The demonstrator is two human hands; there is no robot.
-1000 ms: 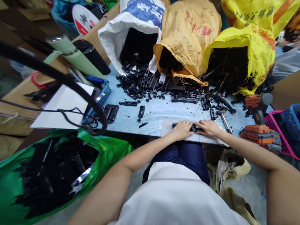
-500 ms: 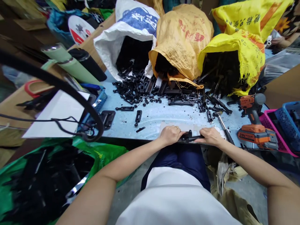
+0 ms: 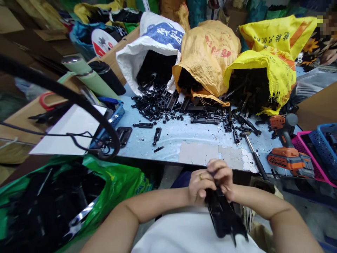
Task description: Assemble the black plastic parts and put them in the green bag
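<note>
With the clock centred on the hands and 12 o'clock lying straight ahead, the person is now holding a black part off the surface. Half a second ago both hands were working over the grey sheet at 12 o'clock; now they are lifting the piece in front of the white shirt, so handling is taking place in the air. The left hand and the right hand are both grasping its upper end, while its lower end, showing 2 prongs, is pointing to about 5 o'clock. Blur is hiding the exact finger placement.

Among the containers, the white sack at 11 o'clock is spilling small black pieces from its mouth. The orange sack at 12 is also opening onto black pieces, and the yellow sack at 1 is holding dark pieces in shadow. At 9, the green bag is bulging with black parts and something shiny. Towards 2, the pink basket and blue basket are carrying dark items, too indistinct for naming.
</note>
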